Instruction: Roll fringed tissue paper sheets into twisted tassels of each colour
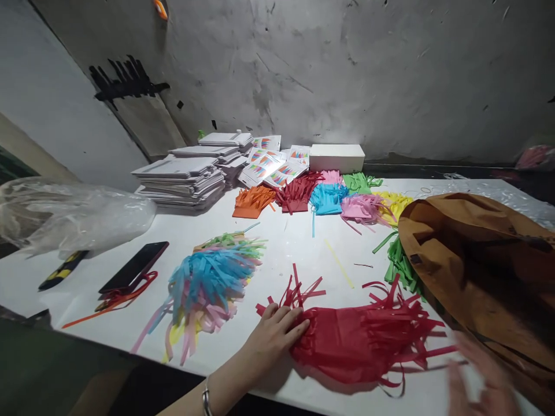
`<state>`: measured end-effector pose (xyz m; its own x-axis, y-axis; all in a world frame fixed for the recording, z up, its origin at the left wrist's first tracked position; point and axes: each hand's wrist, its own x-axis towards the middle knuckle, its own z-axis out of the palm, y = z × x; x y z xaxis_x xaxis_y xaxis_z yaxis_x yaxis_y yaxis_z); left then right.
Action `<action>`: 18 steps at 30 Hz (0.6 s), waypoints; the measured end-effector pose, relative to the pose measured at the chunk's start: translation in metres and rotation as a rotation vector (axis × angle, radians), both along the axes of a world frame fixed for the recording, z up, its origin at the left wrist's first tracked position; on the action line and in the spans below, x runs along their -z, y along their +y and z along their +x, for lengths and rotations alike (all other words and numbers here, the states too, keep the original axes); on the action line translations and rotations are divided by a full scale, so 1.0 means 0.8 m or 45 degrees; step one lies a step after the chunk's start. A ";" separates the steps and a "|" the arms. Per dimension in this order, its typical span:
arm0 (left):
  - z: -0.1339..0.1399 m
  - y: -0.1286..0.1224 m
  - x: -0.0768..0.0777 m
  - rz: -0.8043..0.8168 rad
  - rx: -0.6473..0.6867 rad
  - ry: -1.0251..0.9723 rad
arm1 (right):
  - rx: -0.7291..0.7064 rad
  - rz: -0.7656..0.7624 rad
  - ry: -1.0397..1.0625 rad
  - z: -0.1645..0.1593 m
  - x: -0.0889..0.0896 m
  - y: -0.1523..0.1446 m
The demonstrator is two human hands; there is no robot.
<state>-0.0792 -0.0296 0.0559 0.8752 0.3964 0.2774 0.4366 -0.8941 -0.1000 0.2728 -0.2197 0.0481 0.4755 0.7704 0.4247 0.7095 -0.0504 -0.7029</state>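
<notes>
A sheet of red fringed tissue paper lies on the near edge of the white table, its cut strips spreading at both ends. My left hand is closed over its left end, fingers curled onto the strips. Just off the right end is my right hand, smeared by motion at the lower right, so its fingers are unclear. Left of the red paper rests a pile of layered fringed tissue paper in blue, pink, yellow and green. A brown bag stands at the right, with green fringe partly under its edge.
Along the back are orange fringe, other coloured fringe bundles, a white box, printed cards and stacked white packets. At left lie a phone, a yellow-black cutter and clear plastic.
</notes>
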 end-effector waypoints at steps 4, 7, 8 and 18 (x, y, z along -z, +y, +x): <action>0.000 0.003 -0.018 -0.005 0.020 0.054 | -0.690 0.044 -0.956 -0.110 -0.015 0.070; -0.019 0.017 -0.037 -0.028 0.003 0.120 | -0.547 -0.096 -1.067 -0.150 0.008 0.100; -0.030 0.022 -0.044 -0.034 -0.054 0.142 | -0.498 -0.136 -1.059 -0.154 0.018 0.102; -0.016 -0.046 -0.064 -0.367 -0.057 -0.103 | -0.499 -0.047 -1.194 -0.135 0.024 0.088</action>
